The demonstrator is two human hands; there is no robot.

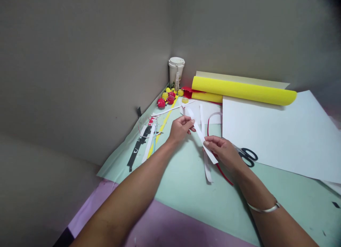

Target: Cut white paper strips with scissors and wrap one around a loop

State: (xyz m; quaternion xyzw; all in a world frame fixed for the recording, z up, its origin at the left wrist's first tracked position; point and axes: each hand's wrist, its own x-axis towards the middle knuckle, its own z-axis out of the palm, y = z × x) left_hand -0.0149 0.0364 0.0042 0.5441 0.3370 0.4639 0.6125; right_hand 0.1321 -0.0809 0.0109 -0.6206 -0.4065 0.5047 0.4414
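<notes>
I have both hands on one white paper strip, held up over the pale green sheet that covers the table. The left hand is closed to a pinch, thumb and fingers gripping the strip in its upper part; from my viewpoint the strip passes along the right side of those fingertips. The right hand pinches it lower down, thumb on the near face, and the strip lies just left of that hand. A short span runs slanting between the two grips, and the lower end sticks out free below the right fingertips, nearer to me. The upper end reaches past the left hand, away from me.

Behind and below the held piece I see another white strip, with a red strip running partly under the right hand. The scissors lie just beyond the right wrist, their black handles showing and the blades mostly hidden from me by the hand. To the right is a large white sheet, with a yellow roll along its far edge.
</notes>
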